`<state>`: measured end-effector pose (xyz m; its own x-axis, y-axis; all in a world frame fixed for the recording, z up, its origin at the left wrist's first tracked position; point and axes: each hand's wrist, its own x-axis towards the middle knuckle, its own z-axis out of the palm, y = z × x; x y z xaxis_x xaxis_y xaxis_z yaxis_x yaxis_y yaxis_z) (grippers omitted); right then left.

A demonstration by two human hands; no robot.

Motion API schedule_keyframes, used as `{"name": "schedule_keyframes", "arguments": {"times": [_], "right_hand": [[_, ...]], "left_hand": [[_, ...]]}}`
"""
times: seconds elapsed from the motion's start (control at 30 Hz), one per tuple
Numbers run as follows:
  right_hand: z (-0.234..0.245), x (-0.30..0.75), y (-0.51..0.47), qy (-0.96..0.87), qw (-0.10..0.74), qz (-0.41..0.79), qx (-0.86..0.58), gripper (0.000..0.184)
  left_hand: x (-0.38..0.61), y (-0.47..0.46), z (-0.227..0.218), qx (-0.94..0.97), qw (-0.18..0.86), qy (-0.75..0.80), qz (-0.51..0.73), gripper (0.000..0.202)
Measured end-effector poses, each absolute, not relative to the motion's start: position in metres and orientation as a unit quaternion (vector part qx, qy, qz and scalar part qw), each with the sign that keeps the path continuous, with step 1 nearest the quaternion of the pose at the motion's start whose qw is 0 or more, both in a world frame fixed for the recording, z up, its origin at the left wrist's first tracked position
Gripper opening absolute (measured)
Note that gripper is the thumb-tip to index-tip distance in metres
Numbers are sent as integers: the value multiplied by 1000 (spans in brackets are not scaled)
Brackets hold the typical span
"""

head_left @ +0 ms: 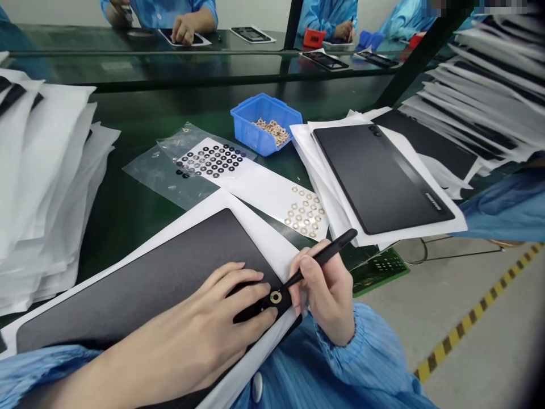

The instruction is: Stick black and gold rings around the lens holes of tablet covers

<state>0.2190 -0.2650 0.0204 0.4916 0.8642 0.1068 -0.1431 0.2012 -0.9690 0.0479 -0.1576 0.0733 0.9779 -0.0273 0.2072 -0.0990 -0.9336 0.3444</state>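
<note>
Black panel (128,295) on glossy green workbench (114,210) — yellow-striped floor (464,324) beside.

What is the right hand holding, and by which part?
The right hand holds black tweezers by their middle, between thumb and fingers; the tips reach toward a small gold ring on the dark panel.

Pale blue smock sleeves (366,363) frame a matte-black panel (128,301) on white paper (255,238), a gold ring (276,297) resting on a black strip beside a slim black tool (323,255). A bright blue plastic bin (259,122) holds tan rings (272,132); a white sheet (251,182) carries rows of black rings (210,159) and loose gold ones (304,213). A red box (314,38) stands out beyond the dark green surface (114,238); yellow-and-black hazard tape (464,324) stripes the grey floor (489,352).
</note>
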Motion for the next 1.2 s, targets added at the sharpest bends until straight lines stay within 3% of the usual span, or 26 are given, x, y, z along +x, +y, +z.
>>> {"name": "schedule_keyframes", "arguments": {"times": [0.67,0.83,1.03,1.2], "right_hand": [[24,220,-268,-415,666,308,-538,12],[23,222,-273,-483,642,219,-553,10],[19,220,-276,-445,709,243,-489,14],[18,220,-277,-453,705,246,-487,14]], "left_hand": [[49,-159,73,979,165,-34,116,29],[51,-160,75,982,139,-19,128,31],[51,-163,71,991,97,-28,85,39],[49,-167,64,988,118,15,96,38]]}}
